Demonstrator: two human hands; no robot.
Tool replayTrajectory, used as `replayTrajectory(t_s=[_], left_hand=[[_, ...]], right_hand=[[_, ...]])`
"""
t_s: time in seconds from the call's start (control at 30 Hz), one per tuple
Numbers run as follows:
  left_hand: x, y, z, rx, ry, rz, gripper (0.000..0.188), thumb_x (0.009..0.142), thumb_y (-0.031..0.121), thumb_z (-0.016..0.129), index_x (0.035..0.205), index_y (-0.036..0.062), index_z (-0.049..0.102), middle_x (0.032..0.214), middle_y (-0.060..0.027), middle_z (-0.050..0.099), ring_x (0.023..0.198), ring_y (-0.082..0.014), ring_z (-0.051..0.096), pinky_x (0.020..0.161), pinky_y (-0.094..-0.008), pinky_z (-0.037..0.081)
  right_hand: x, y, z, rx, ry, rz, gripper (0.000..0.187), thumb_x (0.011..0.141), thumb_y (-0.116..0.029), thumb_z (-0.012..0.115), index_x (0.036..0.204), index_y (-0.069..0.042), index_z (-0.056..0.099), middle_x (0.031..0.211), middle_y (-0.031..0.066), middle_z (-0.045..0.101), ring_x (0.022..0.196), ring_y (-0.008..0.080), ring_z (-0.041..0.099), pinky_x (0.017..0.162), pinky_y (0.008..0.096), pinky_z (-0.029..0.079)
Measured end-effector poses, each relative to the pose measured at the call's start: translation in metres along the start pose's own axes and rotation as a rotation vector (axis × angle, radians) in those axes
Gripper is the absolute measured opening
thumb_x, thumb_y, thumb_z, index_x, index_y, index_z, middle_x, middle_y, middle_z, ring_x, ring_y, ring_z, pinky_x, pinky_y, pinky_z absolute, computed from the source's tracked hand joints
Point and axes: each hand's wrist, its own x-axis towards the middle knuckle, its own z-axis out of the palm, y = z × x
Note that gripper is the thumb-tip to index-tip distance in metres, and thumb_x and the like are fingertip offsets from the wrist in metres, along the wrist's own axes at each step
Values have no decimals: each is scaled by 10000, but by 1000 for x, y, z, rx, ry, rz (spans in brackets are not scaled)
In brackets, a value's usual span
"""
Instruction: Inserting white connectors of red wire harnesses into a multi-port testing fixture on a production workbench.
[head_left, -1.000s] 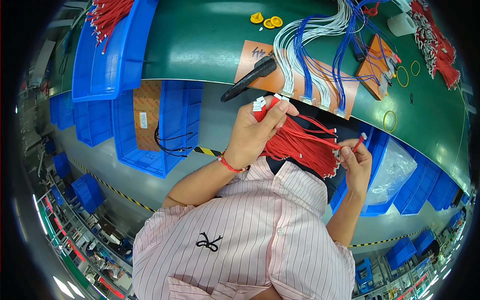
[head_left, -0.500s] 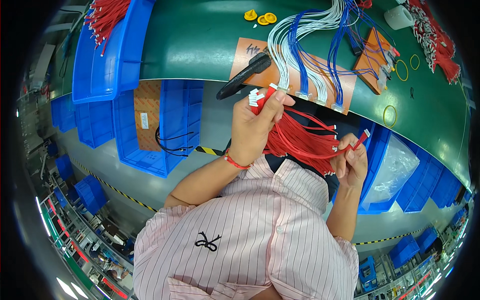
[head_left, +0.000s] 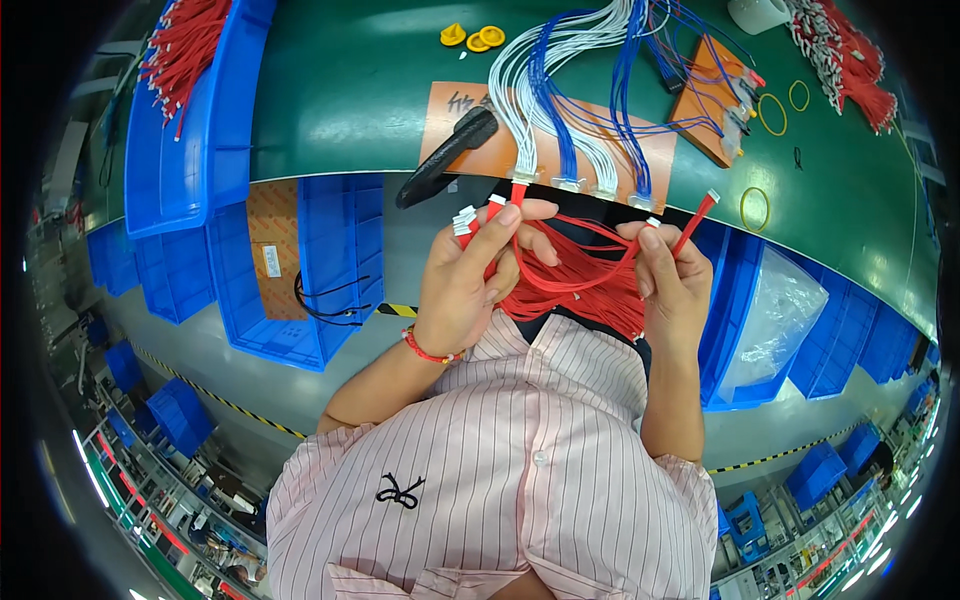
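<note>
My left hand [head_left: 455,285] is closed around several red cables [head_left: 550,270], their white connectors [head_left: 465,222] poking out past the thumb. One red cable end meets the first clear socket [head_left: 522,178] at the bench edge, just above my left fingertips. My right hand [head_left: 675,285] pinches the other ends of red cables; one white connector [head_left: 711,196] points up and right, another [head_left: 652,222] shows at the thumb tip. Between both hands the red cables sag over my lap. White wires [head_left: 510,100] and blue wires [head_left: 622,110] run from the row of sockets.
On the green bench [head_left: 340,110] lie a black-handled tool [head_left: 448,160], yellow finger cots [head_left: 485,39], an orange block [head_left: 705,105] and yellow rings [head_left: 755,209]. Red cable bundles fill a blue bin [head_left: 165,175] at left and lie far right. Blue bins [head_left: 280,335] stand below the bench.
My right hand has risen toward the bench edge and now shows two connector ends. My left fingers have shifted below the first socket, where a red cable end now shows. The view has shifted slightly.
</note>
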Motion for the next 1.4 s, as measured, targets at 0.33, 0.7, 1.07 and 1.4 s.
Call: replayTrajectory(t_s=[0.33,0.7,1.07,1.4], left_hand=[[0,1,-2,-29,8,-13,387,1028,262,459,1186,-49,624,854,-147,682,448,-11,306,431,-196,252],[0,1,-3,-34,-10,-16,390,1030,260,457,1192,-53,624,885,-120,666,465,-17,305,435,-198,252],[1,0,-5,-40,-27,-21,382,1030,251,453,1190,-50,626,907,-106,667,465,-10,309,439,-186,267],[4,5,-1,22,-35,-17,392,1046,216,389,1208,-75,597,902,-109,625,468,-14,297,457,-189,266]], right_hand=[[6,-9,8,-45,-13,101,197,955,-146,636,943,35,713,619,-52,540,484,-7,289,449,198,188],[12,-10,0,132,-55,229,160,919,-118,657,891,31,708,889,115,733,454,-4,316,438,173,244],[14,-9,-3,97,-42,216,148,906,-100,668,921,35,727,878,111,729,436,-3,321,432,173,255],[11,-4,4,415,-94,286,282,985,-199,579,1012,49,709,456,-84,387,424,6,286,452,210,213]])
